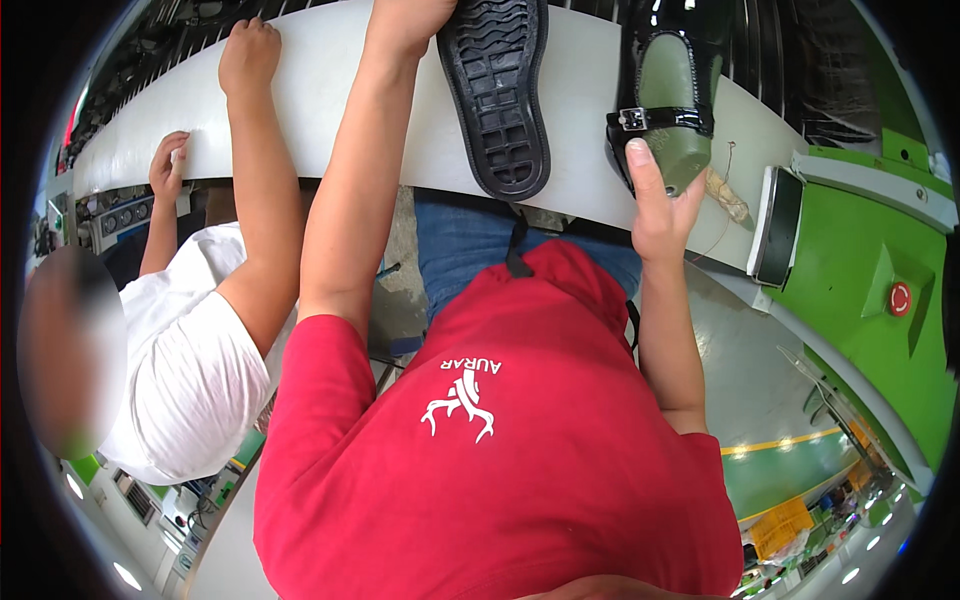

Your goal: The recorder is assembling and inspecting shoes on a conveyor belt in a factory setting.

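Note:
My left hand (412, 22) is at the top edge of the view, against the left side of a black shoe sole (502, 105). Its fingers are cut off, so their grip cannot be seen. The sole shows its ridged, gridded face, and its heel end reaches past the table's near edge. To the right, my right hand (664, 215) grips the heel end of a glossy black strap shoe (634, 85) with a buckle. A green shoe last (668, 75) fills that shoe. My right thumb presses near the strap; the other fingers are mostly hidden behind the last.
A white curved table (340, 110) runs across the top, with dark rollers behind it. At left, a co-worker in a white shirt (190, 350) has both arms over the table. A green machine (850, 250) with a red button (900, 298) stands right, near a brownish wrapped piece (726, 196).

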`<state>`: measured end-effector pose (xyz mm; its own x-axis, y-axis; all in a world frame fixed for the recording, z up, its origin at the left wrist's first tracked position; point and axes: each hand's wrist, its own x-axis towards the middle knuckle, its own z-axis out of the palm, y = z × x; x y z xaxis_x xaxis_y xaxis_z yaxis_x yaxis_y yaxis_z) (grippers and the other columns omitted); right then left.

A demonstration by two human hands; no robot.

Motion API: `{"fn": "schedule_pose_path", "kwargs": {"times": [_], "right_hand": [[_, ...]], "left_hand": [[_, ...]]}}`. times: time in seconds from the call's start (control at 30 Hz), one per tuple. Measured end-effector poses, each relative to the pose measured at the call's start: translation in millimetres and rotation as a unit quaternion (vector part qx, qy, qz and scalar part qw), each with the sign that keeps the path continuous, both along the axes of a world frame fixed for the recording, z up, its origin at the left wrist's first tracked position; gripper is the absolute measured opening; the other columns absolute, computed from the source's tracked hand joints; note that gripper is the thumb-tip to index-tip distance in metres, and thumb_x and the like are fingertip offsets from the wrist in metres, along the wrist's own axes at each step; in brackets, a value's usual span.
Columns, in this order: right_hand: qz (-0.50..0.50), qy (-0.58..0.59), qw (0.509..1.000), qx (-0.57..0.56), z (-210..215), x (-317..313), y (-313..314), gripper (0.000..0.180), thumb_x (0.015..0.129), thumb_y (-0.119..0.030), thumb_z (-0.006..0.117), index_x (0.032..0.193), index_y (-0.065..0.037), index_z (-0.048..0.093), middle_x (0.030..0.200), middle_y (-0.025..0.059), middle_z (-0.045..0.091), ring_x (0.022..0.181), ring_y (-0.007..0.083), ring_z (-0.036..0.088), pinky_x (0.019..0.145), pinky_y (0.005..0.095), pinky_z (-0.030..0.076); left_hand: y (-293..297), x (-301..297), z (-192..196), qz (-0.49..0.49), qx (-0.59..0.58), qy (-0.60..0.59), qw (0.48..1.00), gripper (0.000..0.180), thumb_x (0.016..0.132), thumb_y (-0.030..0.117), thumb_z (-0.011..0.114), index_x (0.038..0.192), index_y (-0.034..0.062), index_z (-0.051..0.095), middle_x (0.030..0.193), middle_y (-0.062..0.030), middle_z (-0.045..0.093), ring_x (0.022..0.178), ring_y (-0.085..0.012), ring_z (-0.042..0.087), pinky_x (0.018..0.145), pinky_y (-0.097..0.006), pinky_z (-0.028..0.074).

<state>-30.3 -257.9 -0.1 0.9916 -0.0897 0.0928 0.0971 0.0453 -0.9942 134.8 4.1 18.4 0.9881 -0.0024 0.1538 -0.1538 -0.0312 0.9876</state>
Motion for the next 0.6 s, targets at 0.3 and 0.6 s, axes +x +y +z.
{"fn": "schedule_pose_path", "kwargs": {"times": [0.3, 0.6], "right_hand": [[-0.011, -0.025, 1.000, -0.004, -4, 4, -1, 0.050, 0.099, -0.012, 0.076, 0.141, 0.000, 0.053, 0.121, 0.0055, 0.064, 0.107, 0.0139, 0.060, 0.097, 0.0302, 0.049], [-0.046, -0.056, 0.997, -0.012, -10, -12, -1, 0.078, 0.095, -0.006, 0.074, 0.161, 0.009, 0.036, 0.139, 0.0148, 0.061, 0.122, 0.0202, 0.061, 0.107, 0.0346, 0.048]], "left_hand": [[7, -7, -2, -0.014, -0.113, 0.067, 0.991, 0.026, 0.106, 0.025, 0.074, 0.108, -0.0007, 0.075, 0.089, -0.0028, 0.076, 0.075, -0.0097, 0.069, 0.071, -0.025, 0.056], [-23, -26, 26, -0.033, -0.189, 0.012, 0.981, 0.034, 0.107, 0.027, 0.073, 0.118, -0.0046, 0.075, 0.098, -0.0078, 0.080, 0.087, -0.0120, 0.074, 0.082, -0.027, 0.060]]}}
